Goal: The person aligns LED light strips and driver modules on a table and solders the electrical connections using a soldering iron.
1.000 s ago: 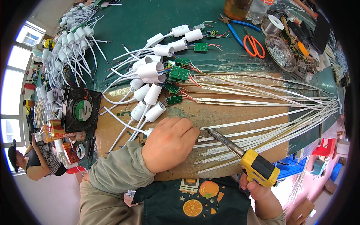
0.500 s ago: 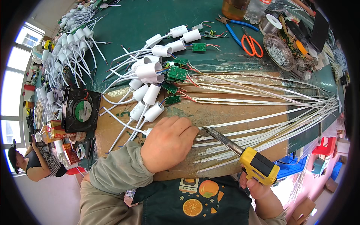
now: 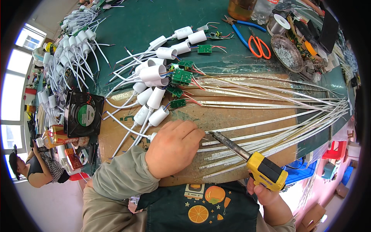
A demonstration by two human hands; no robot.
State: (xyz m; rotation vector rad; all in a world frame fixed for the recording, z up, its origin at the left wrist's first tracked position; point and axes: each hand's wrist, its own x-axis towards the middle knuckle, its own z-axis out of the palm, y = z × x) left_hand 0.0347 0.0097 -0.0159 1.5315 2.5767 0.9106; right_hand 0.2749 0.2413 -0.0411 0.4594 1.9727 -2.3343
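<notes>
My left hand (image 3: 172,148) rests at the near middle of the brown board, its fingers bent and pinched together. What they grip is hidden; the end of a white cylindrical housing with its cord shows at the hand's left side. My right hand (image 3: 266,193) is wrapped around the handle of a yellow-and-black soldering iron (image 3: 266,171). The iron's dark tip lies just right of my left fingertips, close to the ends of narrow white LED strips (image 3: 247,136). Beyond my left hand, small green circuit boards (image 3: 181,76) hang by wires from white cylindrical housings (image 3: 156,97).
A black fan (image 3: 83,113) stands to the left, beside a heap of white corded housings (image 3: 71,54). At the far right are blue-handled pliers (image 3: 241,35), orange-handled scissors (image 3: 259,48), a solder spool (image 3: 278,25) and a metal dish (image 3: 286,53). Another person (image 3: 36,166) is at far left.
</notes>
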